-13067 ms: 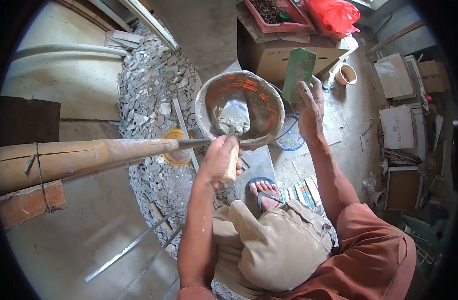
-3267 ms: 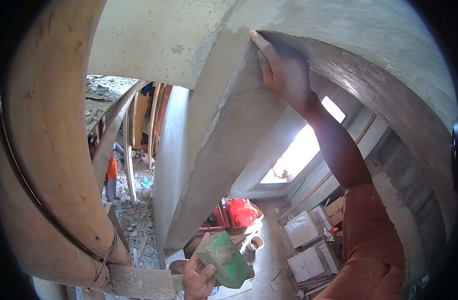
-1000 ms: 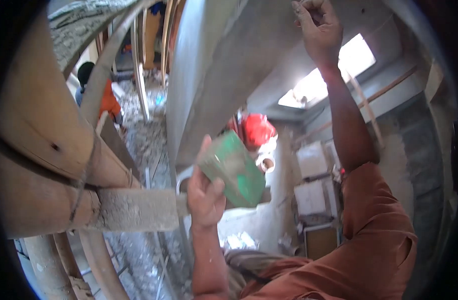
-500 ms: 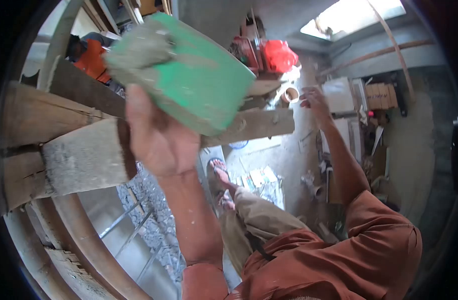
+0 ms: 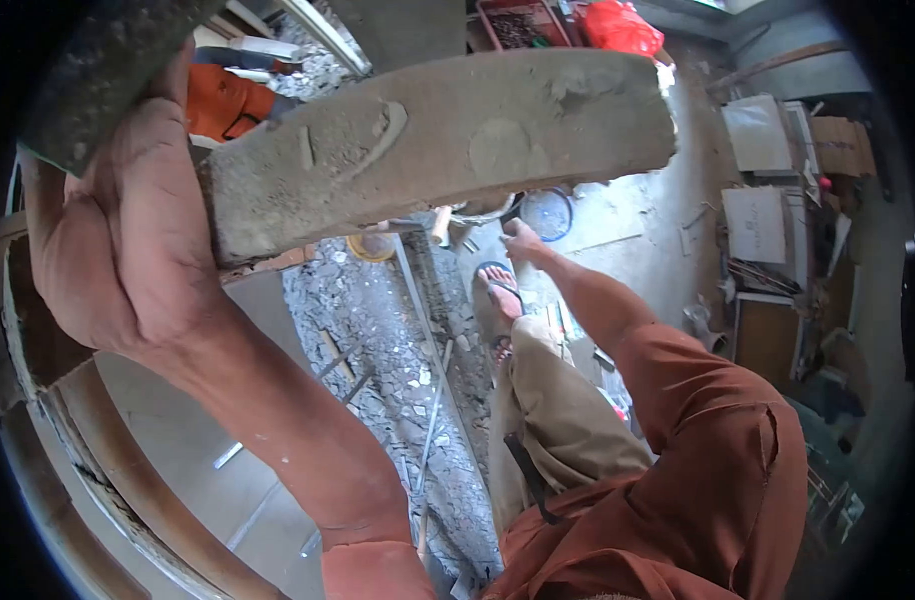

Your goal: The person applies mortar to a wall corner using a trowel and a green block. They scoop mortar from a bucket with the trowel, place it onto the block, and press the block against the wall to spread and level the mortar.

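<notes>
My left hand [image 5: 143, 215] is raised at the left, fingers wrapped around a mortar-smeared green board [image 5: 98, 75]. Its dark, rough face fills the top left corner, and part of it lies outside the view. Beside that hand a thick, mortar-crusted wooden plank [image 5: 438, 145] stretches to the right. My right hand [image 5: 523, 242] is lower down, beyond the plank, with its fingers curled. Close to it are the edge of a round pan [image 5: 488, 214] and a short wooden handle [image 5: 441, 225], both partly hidden by the plank. What the right fingers grip cannot be made out.
Broken rubble [image 5: 363, 310] and metal bars lie below. A person in orange [image 5: 223, 100] is at the upper left. A blue-rimmed basin [image 5: 547, 214] sits on the floor; boxes [image 5: 758, 225] are stacked at the right. Curved poles [image 5: 143, 480] run along the lower left.
My left hand has moved left and up with the green board, which now shows its dark face. My right hand has come down and left towards the round pan. The view has shifted.
</notes>
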`<state>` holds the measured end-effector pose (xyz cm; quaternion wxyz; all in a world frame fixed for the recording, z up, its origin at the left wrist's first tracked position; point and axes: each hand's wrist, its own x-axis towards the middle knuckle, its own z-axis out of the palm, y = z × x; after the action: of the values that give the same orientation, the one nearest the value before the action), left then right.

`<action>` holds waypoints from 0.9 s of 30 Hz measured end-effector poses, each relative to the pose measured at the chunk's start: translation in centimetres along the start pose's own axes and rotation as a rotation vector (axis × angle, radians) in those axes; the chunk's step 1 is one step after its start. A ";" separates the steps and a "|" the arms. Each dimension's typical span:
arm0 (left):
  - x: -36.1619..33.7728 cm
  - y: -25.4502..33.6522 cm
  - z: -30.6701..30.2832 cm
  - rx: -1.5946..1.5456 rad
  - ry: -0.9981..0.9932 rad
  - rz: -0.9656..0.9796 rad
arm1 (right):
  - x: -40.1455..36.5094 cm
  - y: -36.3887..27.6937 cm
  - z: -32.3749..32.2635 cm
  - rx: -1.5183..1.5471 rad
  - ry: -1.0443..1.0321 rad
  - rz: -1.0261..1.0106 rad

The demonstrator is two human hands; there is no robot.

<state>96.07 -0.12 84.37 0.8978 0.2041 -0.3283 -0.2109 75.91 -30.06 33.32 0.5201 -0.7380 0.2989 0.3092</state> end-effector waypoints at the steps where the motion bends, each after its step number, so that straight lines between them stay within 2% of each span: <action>1: 0.0 1.1 0.0 0.175 0.073 -0.056 | 0.6 -1.3 2.3 0.083 -0.046 0.069; 4: 1.6 1.1 1.6 0.327 0.010 -0.110 | 3.6 -2.8 8.8 0.447 -0.132 0.175; 5: 2.0 -0.2 2.4 0.269 0.028 -0.099 | 4.5 -3.4 10.6 0.526 -0.148 0.210; 6: 2.2 0.7 2.3 0.296 0.029 -0.086 | 5.3 -4.1 12.6 0.627 -0.057 0.256; 8: 2.3 3.0 1.9 0.095 -0.060 -0.397 | 9.0 -4.7 14.6 0.765 -0.094 0.391; 9: 1.9 2.3 2.5 0.127 -0.014 -0.293 | 11.8 -3.7 16.0 0.943 -0.083 0.337; 10: 1.7 1.0 3.6 0.142 -0.009 -0.293 | 11.2 -5.7 15.8 0.951 0.074 0.395; 12: 1.5 -2.0 6.3 1.350 0.251 0.014 | 13.3 -5.3 15.5 1.070 0.083 0.430; 13: 1.4 -2.4 6.7 1.204 0.236 0.013 | 14.3 -5.1 14.6 1.064 0.088 0.444; 15: 0.7 -2.1 5.4 0.555 0.096 -0.086 | 16.0 -4.0 11.1 -0.083 0.106 -0.147; 16: 0.2 -1.9 4.7 0.379 0.079 -0.103 | 15.1 -1.8 10.1 -0.662 0.076 -0.414; 18: -0.4 -1.8 4.1 0.221 0.071 -0.093 | 8.9 -3.7 5.2 0.255 0.041 0.147; 20: -0.9 -1.8 3.8 0.135 0.081 -0.091 | 1.6 -4.2 2.6 0.023 0.312 -0.006; 21: -0.7 -1.6 3.7 0.109 0.074 -0.088 | -0.4 -3.8 0.8 -0.307 0.251 -0.067; 22: -0.7 -1.5 3.5 0.083 0.075 -0.092 | -2.6 -3.6 0.6 -0.471 0.331 -0.089; 24: -0.4 -1.4 3.2 0.056 0.070 -0.094 | -3.8 -0.7 1.0 -0.574 0.483 -0.202; 26: -0.2 -1.5 3.1 0.038 0.067 -0.090 | -2.5 4.0 2.2 -0.797 0.546 -0.306; 27: 0.2 -1.3 2.9 0.028 0.065 -0.091 | -2.4 5.6 2.6 -0.905 0.508 -0.297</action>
<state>93.96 -1.98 85.80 0.8946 0.2381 -0.2922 -0.2402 69.78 -28.84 31.21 0.0995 -0.9742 0.1447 0.1419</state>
